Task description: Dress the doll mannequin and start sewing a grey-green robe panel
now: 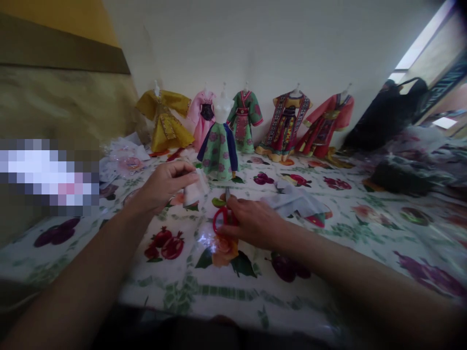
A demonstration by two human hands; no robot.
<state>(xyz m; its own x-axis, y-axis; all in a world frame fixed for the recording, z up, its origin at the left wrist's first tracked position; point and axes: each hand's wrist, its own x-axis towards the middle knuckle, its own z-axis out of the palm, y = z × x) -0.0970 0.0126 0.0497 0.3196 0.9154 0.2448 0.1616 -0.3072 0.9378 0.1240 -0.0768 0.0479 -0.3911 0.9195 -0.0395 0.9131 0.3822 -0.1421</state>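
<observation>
Between the thumb and fingers of my left hand [168, 182] is a small piece of whitish fabric [195, 188], possibly with a clear wrapper around it. My right hand [251, 218] grips a pair of red-handled scissors [220, 221], their blades pointing away from me, low over the table. Just beyond both hands stands a small doll mannequin in a green skirt [218, 150] with pink flower patterns and dark blue side panels; its white upper body is bare. To the right of the scissors lies a sheer pale cloth [297, 198].
Several mannequins in costumes line the wall, among them a yellow gown [164, 116] and a coral robe [330, 124]. Plastic packets [126, 158] lie at left, more plastic bags [419, 150] at right. A black bag [386, 114] stands behind. A fruit-print tablecloth [226, 291] covers the table.
</observation>
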